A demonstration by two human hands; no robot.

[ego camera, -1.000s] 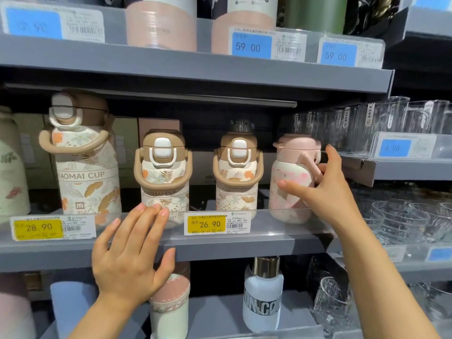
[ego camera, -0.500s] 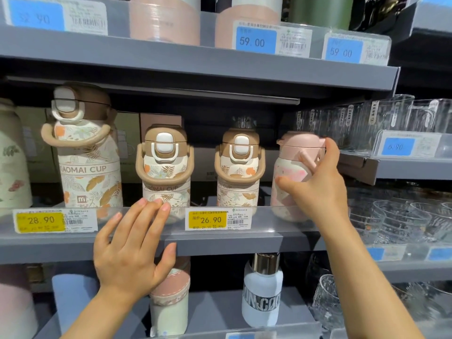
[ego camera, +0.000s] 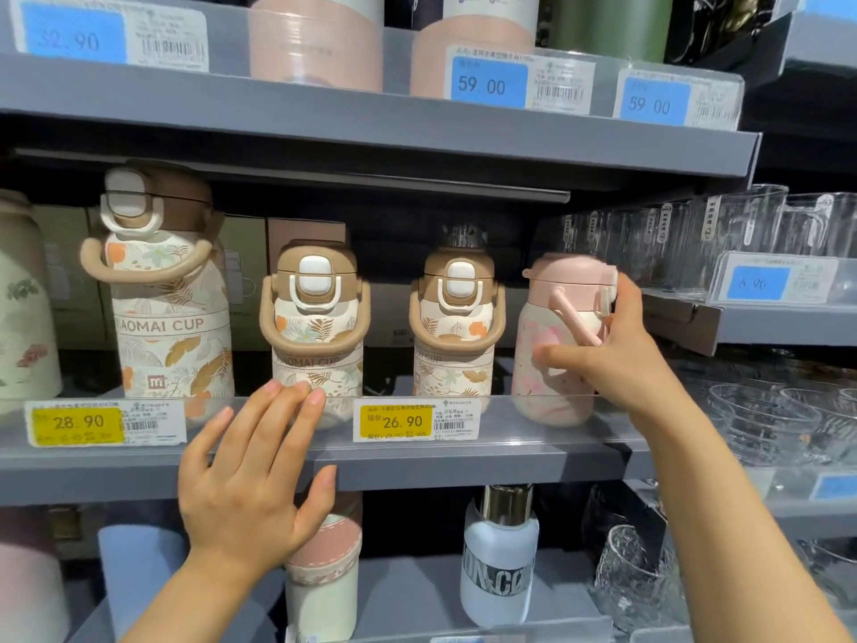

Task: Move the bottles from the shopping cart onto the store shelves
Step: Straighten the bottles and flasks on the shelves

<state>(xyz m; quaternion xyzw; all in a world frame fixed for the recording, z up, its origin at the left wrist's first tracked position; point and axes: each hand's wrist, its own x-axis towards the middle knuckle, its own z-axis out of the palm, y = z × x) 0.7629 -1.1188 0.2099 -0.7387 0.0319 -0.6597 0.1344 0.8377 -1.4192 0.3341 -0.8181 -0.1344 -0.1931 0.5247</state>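
While the right hand (ego camera: pixel 617 359) curls round the pink, round-bodied bottle with the pale blossom print (ego camera: pixel 554 359), that bottle stands upright at the right end of the grey metal middle shelf (ego camera: pixel 463 471), just behind the shelf's clear plastic front lip. The thumb lies across the front of the bottle's body and the fingers wrap its far side up by the pink lid, next to the thin pink carry strap.

The left hand (ego camera: pixel 252 480) is spread flat, fingers straight and slightly apart, holding nothing; its fingertips (ego camera: pixel 315 396) rest on the clear lip at the front edge of the middle shelf, directly before the small cream leaf-print bottle with a brown lid and loop handle (ego camera: pixel 315 327). A second small bottle of the same kind (ego camera: pixel 457 327) stands between that one and the pink bottle, apart from both. Toward the left end of the shelf stands a taller cream leaf-print bottle marked "XIAOMAI CUP" (ego camera: pixel 169 308).

Yellow price tags reading 28.90 (ego camera: pixel 76 425) and 26.90 (ego camera: pixel 401 422) sit on the front lip. On the lower shelf stand a pale blue bottle with a silver cap (ego camera: pixel 498 563) and a cream-and-pink cup (ego camera: pixel 324 577). Clear glassware (ego camera: pixel 765 424) fills the neighbouring shelves to the right.
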